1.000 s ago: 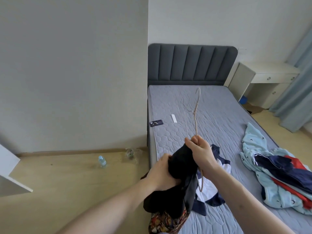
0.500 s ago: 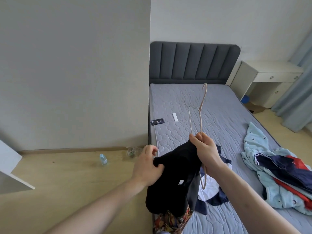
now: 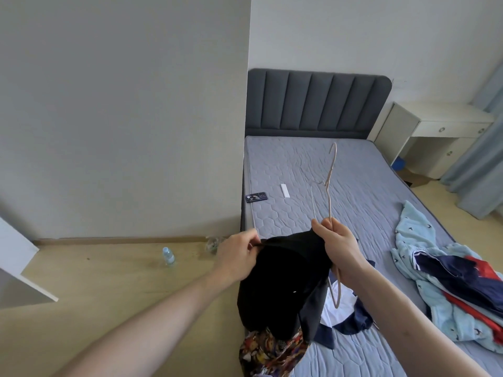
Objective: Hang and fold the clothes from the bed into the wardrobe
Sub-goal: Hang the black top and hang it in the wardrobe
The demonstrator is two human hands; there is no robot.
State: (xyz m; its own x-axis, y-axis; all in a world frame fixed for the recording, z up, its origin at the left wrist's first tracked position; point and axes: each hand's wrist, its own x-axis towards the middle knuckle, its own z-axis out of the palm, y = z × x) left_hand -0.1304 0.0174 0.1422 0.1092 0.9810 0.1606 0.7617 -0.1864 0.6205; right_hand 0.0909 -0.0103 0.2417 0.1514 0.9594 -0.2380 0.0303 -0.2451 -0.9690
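Two hands hold the black garment (image 3: 283,278) above the bed's (image 3: 353,186) near corner, the left hand (image 3: 239,257) pinching its edge, the right hand (image 3: 339,248) gripping cloth and hanger (image 3: 330,186) together, so slack fabric could slide off.

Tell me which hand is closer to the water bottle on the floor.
Left. The left hand pinches the black garment just right of the water bottle; the right hand grips the hanger farther right, over the bed.
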